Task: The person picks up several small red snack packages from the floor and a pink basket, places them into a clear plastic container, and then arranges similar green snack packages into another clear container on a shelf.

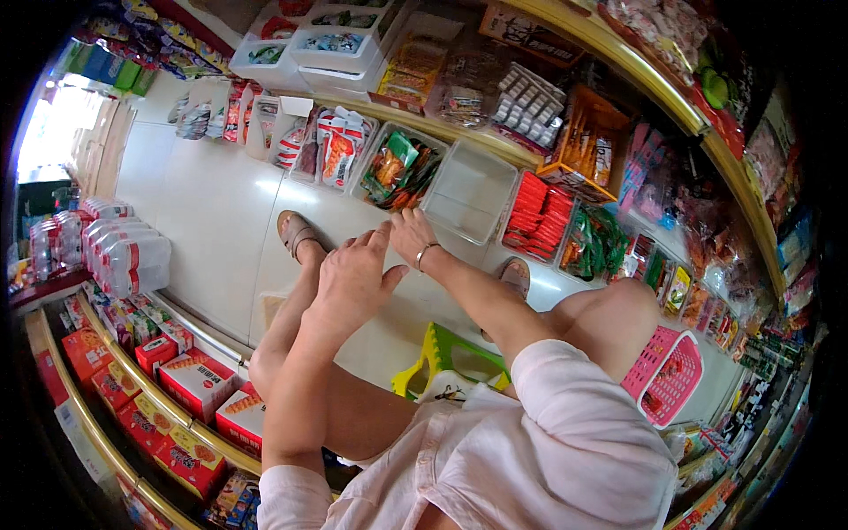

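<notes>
My left hand [352, 275] is raised over the tiled floor, thumb apart, with nothing visible in it. Its fingertips meet or overlap my right hand [411, 237] in the picture. The right fingertips are at the front edge of a clear plastic bin holding green and orange snack packets [399, 162]; whether they grip anything is hidden. Just right of that hand stands an empty clear plastic bin [472, 189]. Beyond it are a bin of red packets [538, 215] and one of green packets [593, 242]. Left of the hands, another bin holds red-and-white packets [339, 149].
I sit low on a green-and-yellow plastic stool [457, 358]. A pink plastic basket [669, 377] stands at my right, with a few packets inside. Shelves with gold-coloured edges [179, 414] curve along both sides. Shrink-wrapped bottles [126, 248] are stacked at the left.
</notes>
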Tool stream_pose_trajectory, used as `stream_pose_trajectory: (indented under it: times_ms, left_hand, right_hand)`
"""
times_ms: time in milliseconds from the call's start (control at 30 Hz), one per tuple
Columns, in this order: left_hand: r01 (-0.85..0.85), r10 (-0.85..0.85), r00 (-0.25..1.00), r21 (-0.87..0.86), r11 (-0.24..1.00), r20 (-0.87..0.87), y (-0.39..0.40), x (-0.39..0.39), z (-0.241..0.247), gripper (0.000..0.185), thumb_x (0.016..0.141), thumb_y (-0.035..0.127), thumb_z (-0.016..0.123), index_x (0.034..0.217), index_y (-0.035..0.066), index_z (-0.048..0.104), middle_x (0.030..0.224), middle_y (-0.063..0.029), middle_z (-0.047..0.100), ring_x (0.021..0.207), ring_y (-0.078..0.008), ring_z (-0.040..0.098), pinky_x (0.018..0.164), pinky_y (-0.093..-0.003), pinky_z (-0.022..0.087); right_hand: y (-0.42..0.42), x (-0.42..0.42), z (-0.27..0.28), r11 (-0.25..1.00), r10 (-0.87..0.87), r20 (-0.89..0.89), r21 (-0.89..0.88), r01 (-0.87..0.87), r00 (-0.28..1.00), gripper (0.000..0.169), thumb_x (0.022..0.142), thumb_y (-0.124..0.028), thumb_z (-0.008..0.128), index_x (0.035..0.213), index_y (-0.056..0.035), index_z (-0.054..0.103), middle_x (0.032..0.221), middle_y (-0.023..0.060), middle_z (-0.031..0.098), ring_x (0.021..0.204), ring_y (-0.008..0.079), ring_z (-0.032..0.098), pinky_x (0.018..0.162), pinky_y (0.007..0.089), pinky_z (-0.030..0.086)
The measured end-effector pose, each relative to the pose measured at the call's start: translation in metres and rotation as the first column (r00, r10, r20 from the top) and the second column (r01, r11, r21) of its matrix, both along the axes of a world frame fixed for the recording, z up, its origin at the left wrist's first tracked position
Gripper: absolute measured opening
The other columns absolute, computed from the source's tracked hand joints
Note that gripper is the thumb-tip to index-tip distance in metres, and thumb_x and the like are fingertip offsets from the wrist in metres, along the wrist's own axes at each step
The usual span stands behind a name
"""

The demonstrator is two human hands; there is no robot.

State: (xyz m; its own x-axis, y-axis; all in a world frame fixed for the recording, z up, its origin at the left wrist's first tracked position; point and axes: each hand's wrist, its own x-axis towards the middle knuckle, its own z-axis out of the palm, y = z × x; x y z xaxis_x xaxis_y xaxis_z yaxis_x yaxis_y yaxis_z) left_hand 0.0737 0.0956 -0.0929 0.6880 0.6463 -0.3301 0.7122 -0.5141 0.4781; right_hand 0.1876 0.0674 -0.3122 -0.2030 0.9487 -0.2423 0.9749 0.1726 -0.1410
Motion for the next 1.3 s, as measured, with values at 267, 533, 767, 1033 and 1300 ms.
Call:
stream_pose_trajectory:
  times_ms: [267,533,767,1033,1300]
  left_hand:
    - [-0.016,0.017,0.999,-0.058,0.998,0.03,0.005,-0.003,0.006,0.058,0.079,0.021,0.065,0.126,-0.005,0.043,0.112,-0.0222,0.058,0.104,-0.0367,0.054,0.095,-0.0405,0.036]
    - [-0.013,0.015,0.999,-0.045,0.999,0.039,0.003,-0.007,0.01,0.057,0.079,0.02,0.065,0.125,-0.005,0.043,0.113,-0.0225,0.057,0.105,-0.0367,0.054,0.095,-0.04,0.037]
    - [0.009,-0.007,0.998,-0.028,1.0,0.067,0.001,-0.001,0.011,0.057,0.079,0.021,0.065,0.125,-0.006,0.043,0.112,-0.0233,0.058,0.103,-0.0363,0.055,0.095,-0.044,0.035]
    - [0.024,-0.024,0.999,0.022,0.999,0.035,0.001,-0.001,-0.002,0.057,0.079,0.022,0.065,0.125,-0.004,0.044,0.108,-0.0221,0.06,0.1,-0.0369,0.057,0.091,-0.0433,0.039]
    - [-0.01,0.009,1.0,-0.021,1.0,-0.022,0.001,0.005,-0.004,0.06,0.076,0.025,0.066,0.127,0.0,0.046,0.101,-0.0239,0.061,0.1,-0.039,0.056,0.086,-0.0436,0.042]
  right_hand:
    - [0.031,0.017,-0.03,0.996,0.091,-0.01,-0.012,-0.091,0.996,0.018,0.082,-0.01,0.052,0.097,-0.008,0.061,0.098,0.0099,0.056,0.092,0.026,0.059,0.082,0.039,0.038]
    - [0.016,0.048,-0.013,0.987,0.129,-0.073,0.109,-0.121,0.989,0.017,0.079,-0.008,0.052,0.094,-0.0079,0.06,0.092,0.0083,0.057,0.091,0.0248,0.056,0.083,0.0408,0.039]
    - [-0.068,0.105,-0.049,0.973,-0.224,0.145,-0.013,0.229,0.964,0.019,0.078,-0.01,0.052,0.097,-0.0064,0.058,0.096,0.0109,0.062,0.091,0.0261,0.061,0.085,0.0385,0.04]
    - [-0.073,0.095,-0.037,0.927,-0.216,0.168,-0.273,0.256,0.962,0.026,0.078,-0.008,0.056,0.103,-0.0063,0.061,0.102,0.0123,0.064,0.096,0.025,0.061,0.084,0.0403,0.042]
    - [-0.059,0.111,-0.04,0.916,-0.239,0.147,-0.293,0.274,0.96,0.037,0.083,-0.02,0.053,0.117,-0.0052,0.052,0.112,0.0131,0.059,0.107,0.0287,0.055,0.093,0.0443,0.038]
